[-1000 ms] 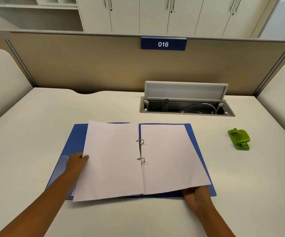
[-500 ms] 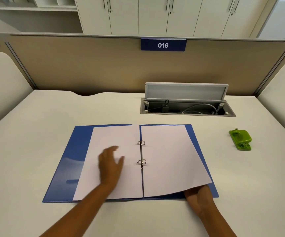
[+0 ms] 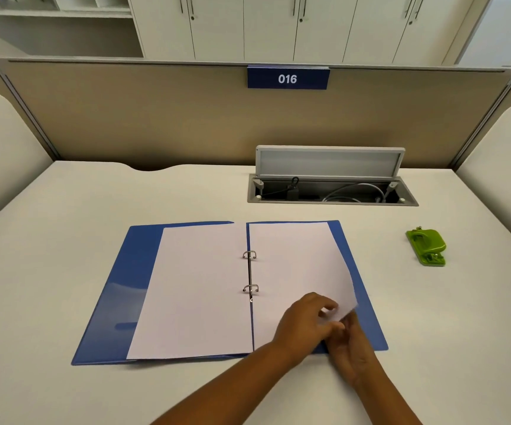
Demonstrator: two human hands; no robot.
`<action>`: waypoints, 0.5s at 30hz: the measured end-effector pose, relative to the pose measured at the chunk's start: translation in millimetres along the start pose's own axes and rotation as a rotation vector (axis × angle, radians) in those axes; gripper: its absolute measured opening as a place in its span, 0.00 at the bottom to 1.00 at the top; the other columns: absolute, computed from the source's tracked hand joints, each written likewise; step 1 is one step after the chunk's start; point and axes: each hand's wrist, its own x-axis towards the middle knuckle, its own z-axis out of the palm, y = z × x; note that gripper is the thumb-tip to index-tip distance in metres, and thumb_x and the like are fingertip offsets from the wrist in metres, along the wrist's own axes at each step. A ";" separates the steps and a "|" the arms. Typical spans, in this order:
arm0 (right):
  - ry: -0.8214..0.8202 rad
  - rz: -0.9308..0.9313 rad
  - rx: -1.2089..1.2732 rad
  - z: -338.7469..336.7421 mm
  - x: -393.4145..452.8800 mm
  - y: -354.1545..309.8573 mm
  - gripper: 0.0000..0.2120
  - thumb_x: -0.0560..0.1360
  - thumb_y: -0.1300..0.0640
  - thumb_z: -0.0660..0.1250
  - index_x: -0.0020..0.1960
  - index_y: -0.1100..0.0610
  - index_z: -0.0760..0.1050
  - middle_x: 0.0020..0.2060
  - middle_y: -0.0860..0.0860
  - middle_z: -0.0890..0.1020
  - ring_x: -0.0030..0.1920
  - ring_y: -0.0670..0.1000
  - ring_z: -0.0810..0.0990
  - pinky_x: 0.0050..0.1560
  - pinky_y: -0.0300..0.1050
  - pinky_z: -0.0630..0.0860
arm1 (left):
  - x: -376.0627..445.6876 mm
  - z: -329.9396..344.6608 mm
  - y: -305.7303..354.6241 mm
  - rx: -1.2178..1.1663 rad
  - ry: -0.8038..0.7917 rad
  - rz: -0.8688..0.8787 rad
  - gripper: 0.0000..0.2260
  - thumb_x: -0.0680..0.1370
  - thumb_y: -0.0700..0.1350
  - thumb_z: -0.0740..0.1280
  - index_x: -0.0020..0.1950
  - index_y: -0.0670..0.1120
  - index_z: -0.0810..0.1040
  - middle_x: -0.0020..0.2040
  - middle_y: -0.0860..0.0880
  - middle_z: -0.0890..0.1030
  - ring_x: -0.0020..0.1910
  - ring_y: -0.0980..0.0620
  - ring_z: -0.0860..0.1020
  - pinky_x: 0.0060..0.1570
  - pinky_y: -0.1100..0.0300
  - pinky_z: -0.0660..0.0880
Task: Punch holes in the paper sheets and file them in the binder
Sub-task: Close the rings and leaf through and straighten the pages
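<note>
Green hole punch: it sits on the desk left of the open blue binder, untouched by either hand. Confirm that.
Wrong side. The head view shows the green hole punch on the desk right of the open blue binder. Neither hand touches it.

a pale desk (image 3: 64, 271) is shown, backed by a beige partition (image 3: 156, 118) on which a blue sign (image 3: 288, 78) reading 016 is mounted. an open cable tray (image 3: 331, 191), lid raised, is set into the desk, with cables inside. white cabinets (image 3: 278, 26) are seen behind.
</note>
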 end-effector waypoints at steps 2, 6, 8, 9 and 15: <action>-0.023 0.035 0.013 0.6 1.9 -2.1 0.18 0.70 0.43 0.63 0.54 0.52 0.78 0.49 0.54 0.84 0.48 0.52 0.84 0.43 0.45 0.82 | 0.2 1.1 -1.2 0.042 0.055 -0.056 0.11 0.75 0.48 0.66 0.56 0.45 0.78 0.56 0.48 0.79 0.45 0.56 0.75 0.49 0.64 0.71; -0.051 0.050 -0.023 1.1 3.0 -3.3 0.20 0.71 0.44 0.56 0.58 0.52 0.73 0.48 0.52 0.85 0.49 0.51 0.84 0.45 0.44 0.82 | 0.7 1.8 -9.0 0.132 0.139 -0.143 0.13 0.78 0.48 0.62 0.51 0.40 0.78 0.52 0.43 0.81 0.43 0.55 0.71 0.43 0.65 0.64; -0.051 0.045 -0.035 2.5 1.9 -4.5 0.20 0.70 0.44 0.57 0.58 0.51 0.72 0.48 0.51 0.85 0.49 0.51 0.84 0.44 0.44 0.82 | 0.6 2.0 -9.9 0.150 0.130 -0.157 0.13 0.78 0.50 0.62 0.50 0.40 0.78 0.51 0.43 0.81 0.42 0.55 0.70 0.42 0.65 0.64; -0.052 0.046 -0.033 2.2 2.3 -4.5 0.21 0.70 0.43 0.57 0.58 0.51 0.72 0.48 0.51 0.85 0.49 0.51 0.84 0.44 0.44 0.82 | 0.5 1.8 -9.5 0.158 0.125 -0.159 0.13 0.77 0.50 0.62 0.50 0.41 0.78 0.51 0.43 0.81 0.42 0.55 0.70 0.42 0.65 0.64; -0.059 0.068 -0.002 -0.9 4.5 -3.0 0.22 0.69 0.43 0.57 0.59 0.52 0.72 0.50 0.52 0.84 0.52 0.52 0.83 0.46 0.45 0.82 | 3.1 -2.8 -8.0 0.137 0.155 -0.183 0.13 0.74 0.54 0.66 0.36 0.48 0.67 0.33 0.54 0.69 0.36 0.55 0.68 0.30 0.72 0.59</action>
